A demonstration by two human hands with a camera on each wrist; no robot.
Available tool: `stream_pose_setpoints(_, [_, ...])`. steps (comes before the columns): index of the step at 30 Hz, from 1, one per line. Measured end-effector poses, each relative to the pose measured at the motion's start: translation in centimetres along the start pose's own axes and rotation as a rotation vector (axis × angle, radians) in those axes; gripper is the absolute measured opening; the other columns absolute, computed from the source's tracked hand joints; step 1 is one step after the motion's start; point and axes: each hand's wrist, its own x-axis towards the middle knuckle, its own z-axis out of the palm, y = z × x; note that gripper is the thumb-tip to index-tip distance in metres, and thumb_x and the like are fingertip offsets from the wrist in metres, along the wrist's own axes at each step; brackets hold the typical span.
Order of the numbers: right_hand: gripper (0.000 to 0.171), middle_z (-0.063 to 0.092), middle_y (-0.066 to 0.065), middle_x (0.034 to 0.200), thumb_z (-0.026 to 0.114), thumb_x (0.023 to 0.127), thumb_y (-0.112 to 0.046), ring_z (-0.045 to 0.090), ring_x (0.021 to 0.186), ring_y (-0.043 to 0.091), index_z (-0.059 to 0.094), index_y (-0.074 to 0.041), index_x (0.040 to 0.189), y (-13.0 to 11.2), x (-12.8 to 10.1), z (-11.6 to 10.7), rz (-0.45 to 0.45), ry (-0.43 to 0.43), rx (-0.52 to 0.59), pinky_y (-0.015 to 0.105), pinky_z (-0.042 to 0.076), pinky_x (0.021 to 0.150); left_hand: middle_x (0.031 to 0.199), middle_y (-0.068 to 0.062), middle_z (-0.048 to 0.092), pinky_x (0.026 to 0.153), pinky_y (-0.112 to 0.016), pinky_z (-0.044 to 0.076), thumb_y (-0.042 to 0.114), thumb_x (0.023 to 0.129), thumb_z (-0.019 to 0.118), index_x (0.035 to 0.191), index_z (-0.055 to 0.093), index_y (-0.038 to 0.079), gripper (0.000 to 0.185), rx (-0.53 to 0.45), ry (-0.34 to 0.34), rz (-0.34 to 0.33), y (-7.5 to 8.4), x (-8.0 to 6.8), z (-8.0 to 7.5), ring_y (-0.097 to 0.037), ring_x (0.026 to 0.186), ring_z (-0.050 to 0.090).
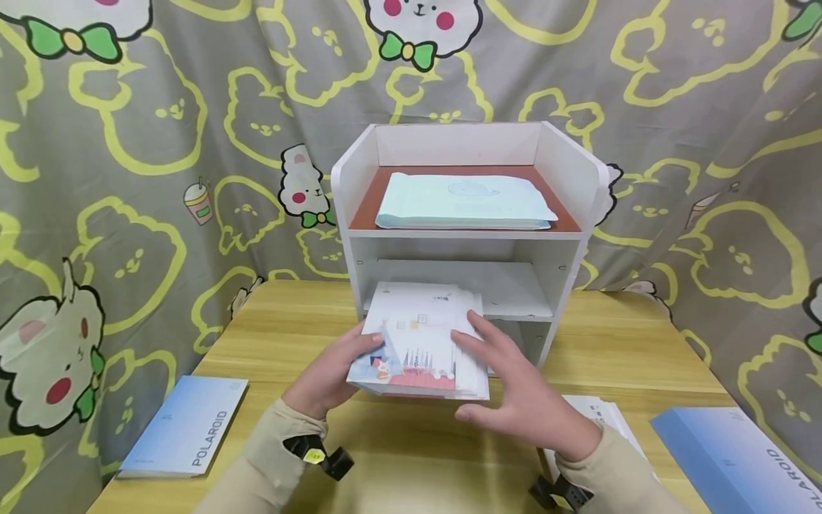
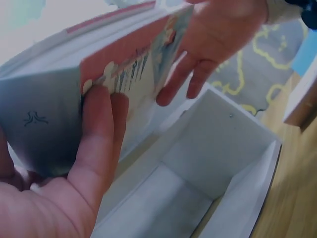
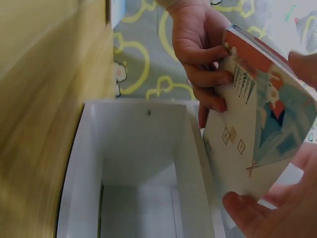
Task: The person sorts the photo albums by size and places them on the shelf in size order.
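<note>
Your fingers (image 1: 474, 335) lie nearly straight along the right edge of the stack of illustrated booklets (image 1: 420, 343), the right hand (image 1: 520, 396) flat against it with the thumb low at the near corner; your left hand (image 1: 330, 375) curls round the left edge, thumb on the cover and fingers beneath. The left wrist view shows that thumb (image 2: 96, 144) pressed on the printed cover, and the right wrist view shows the left fingers (image 3: 208, 74) wrapped round the stack's edge. The stack is held between both hands, in front of the middle shelf of the organiser, its far edge at the shelf's mouth and its near edge above the table.

Behind everything hangs a grey fabric backdrop (image 1: 128, 143), soft and creased, printed with yellow-outlined bear shapes and white bears in green bows. Before it stands the wooden table (image 1: 289, 321), pale, with a fine straight grain. On it, the white desktop shelf organiser (image 1: 349, 185) has smooth flat panels, rounded side walls and a reddish-brown top tray. A pale mint, flat rectangular packet (image 1: 462, 200) lies in that tray. To your left lies a light blue POLAROID book (image 1: 186, 425), matte and rectangular; a second blue POLAROID book (image 1: 732, 450) lies at your right. White sheets of paper (image 1: 597, 414) show just beyond the right wrist. A black strap (image 1: 317, 453) circles the left beige sleeve.
</note>
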Motion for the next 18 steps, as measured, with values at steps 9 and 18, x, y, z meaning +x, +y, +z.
stream_pose_setpoints(9, [0.075,0.024,0.003,0.166,0.075,0.09,-0.048,0.029,0.147,0.032,0.041,-0.034,0.155,0.9,1.2,1.1,-0.019,0.021,-0.09,0.062,0.04,0.105,0.112,-0.006,0.07,0.083,-0.03,0.058,0.035,0.109,0.045,0.152,0.029,-0.004,0.061,-0.004,0.081,-0.001,0.0,0.3,-1.0,-0.016,0.098,0.07])
stream_pose_setpoints(18, [0.07,0.042,0.009,0.157,0.072,0.091,-0.052,0.046,0.13,0.032,0.049,-0.026,0.152,1.3,3.4,2.4,-0.089,0.128,-0.344,0.052,0.05,0.096,0.124,-0.019,0.063,0.085,-0.037,0.058,0.026,0.11,0.04,0.157,0.024,-0.001,0.056,0.151,0.12,0.05,1.0,0.0,-1.9,-0.023,0.102,0.069])
